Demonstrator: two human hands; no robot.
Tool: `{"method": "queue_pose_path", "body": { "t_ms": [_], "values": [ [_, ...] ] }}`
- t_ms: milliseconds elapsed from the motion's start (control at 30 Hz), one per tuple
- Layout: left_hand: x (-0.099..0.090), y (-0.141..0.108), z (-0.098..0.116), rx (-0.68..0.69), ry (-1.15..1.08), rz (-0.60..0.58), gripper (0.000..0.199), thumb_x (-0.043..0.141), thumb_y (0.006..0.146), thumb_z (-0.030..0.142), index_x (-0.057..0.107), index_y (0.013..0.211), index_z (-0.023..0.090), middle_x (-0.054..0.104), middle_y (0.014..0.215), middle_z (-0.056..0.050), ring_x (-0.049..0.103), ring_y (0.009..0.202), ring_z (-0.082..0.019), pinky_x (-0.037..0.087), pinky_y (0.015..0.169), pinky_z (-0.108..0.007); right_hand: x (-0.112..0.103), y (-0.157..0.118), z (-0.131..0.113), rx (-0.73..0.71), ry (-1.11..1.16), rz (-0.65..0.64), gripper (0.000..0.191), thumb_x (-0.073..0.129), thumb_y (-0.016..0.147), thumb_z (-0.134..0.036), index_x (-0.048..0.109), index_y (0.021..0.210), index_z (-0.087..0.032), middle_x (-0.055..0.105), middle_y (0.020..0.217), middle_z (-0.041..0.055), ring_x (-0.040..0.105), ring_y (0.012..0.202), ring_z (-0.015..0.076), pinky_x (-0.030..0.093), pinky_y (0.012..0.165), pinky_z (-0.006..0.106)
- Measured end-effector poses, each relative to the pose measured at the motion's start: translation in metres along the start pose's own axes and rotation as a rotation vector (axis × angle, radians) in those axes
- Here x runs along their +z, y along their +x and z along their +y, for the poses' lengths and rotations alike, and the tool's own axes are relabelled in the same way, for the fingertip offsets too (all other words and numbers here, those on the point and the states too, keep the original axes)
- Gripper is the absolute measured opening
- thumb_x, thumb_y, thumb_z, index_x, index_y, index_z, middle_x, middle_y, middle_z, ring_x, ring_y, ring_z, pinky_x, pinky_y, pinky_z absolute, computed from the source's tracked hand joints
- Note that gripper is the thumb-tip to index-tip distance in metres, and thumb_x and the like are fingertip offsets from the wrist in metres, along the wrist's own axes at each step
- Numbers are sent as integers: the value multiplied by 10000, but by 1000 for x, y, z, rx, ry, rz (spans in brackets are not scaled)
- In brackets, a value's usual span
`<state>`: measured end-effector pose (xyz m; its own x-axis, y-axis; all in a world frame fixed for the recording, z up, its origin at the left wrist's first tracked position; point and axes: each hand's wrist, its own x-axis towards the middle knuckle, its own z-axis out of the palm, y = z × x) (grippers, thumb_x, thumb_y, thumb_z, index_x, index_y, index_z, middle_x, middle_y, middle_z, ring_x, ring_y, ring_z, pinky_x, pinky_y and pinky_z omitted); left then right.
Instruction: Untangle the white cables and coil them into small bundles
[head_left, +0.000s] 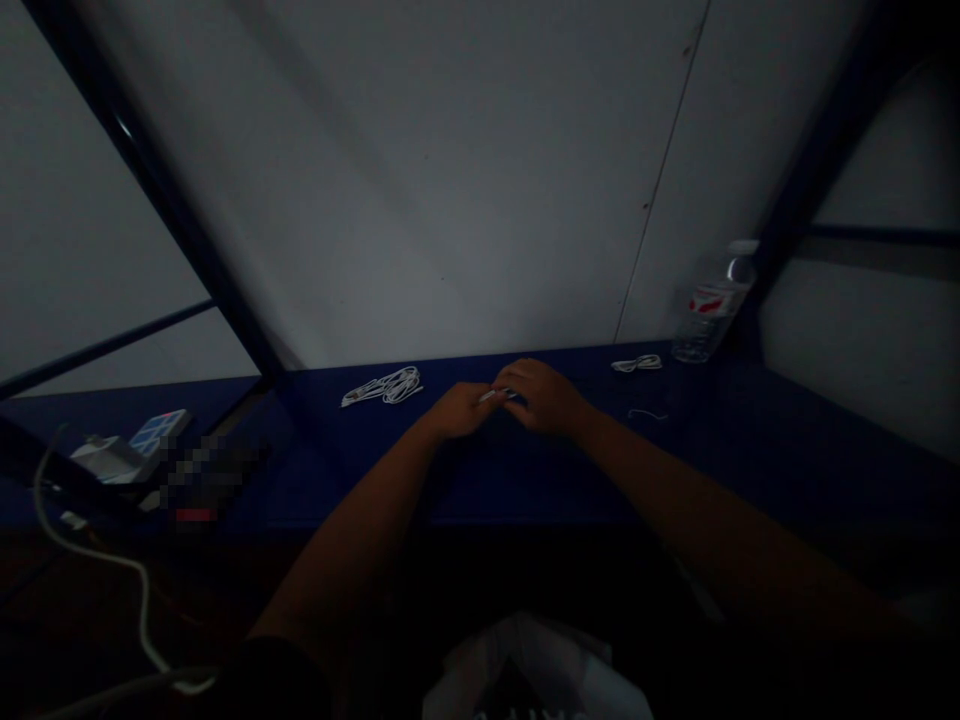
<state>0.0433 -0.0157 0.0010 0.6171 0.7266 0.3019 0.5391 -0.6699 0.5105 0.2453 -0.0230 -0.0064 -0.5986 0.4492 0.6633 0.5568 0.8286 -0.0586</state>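
White cable [491,396] over navy-blue tabletop [322,470]

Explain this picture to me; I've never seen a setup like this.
This one picture comes from a camera worn on a person's head, looking forward and down, so no machine is involved. The two bare arms are the wearer's own. The left hand and right hand meet above a dark blue table, pinching a small white piece that is too small to identify. Coiled white cables lie on the table to either side, and a plastic water bottle stands at the back right.
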Motion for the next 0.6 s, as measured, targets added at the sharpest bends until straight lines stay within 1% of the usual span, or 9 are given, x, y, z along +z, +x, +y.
{"method": "queue_pose_path", "body": {
  "t_ms": [133,233,333,400,467,533,600],
  "values": [
    [-1,0,0,-13,2,-6,481,413,947,530,637,782,137,531,640,4,460,612,-123,303,592,-252,2,-2,5,51,139,7,210,617,831,-251,648,1023,-172,657,1034,112,591,986,245,467,882,383],
    [-3,-1,4,-23,-80,-34,511,399,935,578,609,773,141,522,653,6,459,623,-121,314,581,-247,2,-5,11,118,304,28,205,642,805,-273,661,986,-179,667,993,84,617,935,215,477,854,351],
    [-4,-2,9,-83,-215,-74,536,376,922,629,574,783,151,524,660,6,470,608,-117,338,558,-239,6,-7,16,280,526,44,246,683,770,-323,668,966,-175,681,944,64,635,872,201,488,809,334],
    [-4,-3,10,-126,-302,-112,558,355,914,660,548,768,157,513,632,10,463,562,-109,348,535,-237,11,-7,19,402,732,5,294,718,743,-365,668,955,-169,691,902,54,645,838,197,496,781,326],
    [-2,-2,9,-155,-381,-126,572,340,908,679,527,749,163,500,601,12,453,519,-104,354,514,-238,16,-6,20,493,915,-26,334,753,713,-387,675,951,-167,705,887,49,656,840,198,498,798,332],
    [0,-1,5,-176,-458,-112,570,340,903,688,517,754,167,498,588,13,454,498,-104,361,502,-240,20,-5,20,551,1020,-12,352,774,695,-383,690,962,-169,719,903,52,664,865,200,492,841,349],
    [4,1,1,-190,-524,-84,563,342,903,689,519,775,169,501,583,14,458,488,-104,368,499,-241,23,-2,18,590,1060,30,349,774,700,-373,703,974,-169,725,915,57,666,866,198,486,861,360]
  ]
}}
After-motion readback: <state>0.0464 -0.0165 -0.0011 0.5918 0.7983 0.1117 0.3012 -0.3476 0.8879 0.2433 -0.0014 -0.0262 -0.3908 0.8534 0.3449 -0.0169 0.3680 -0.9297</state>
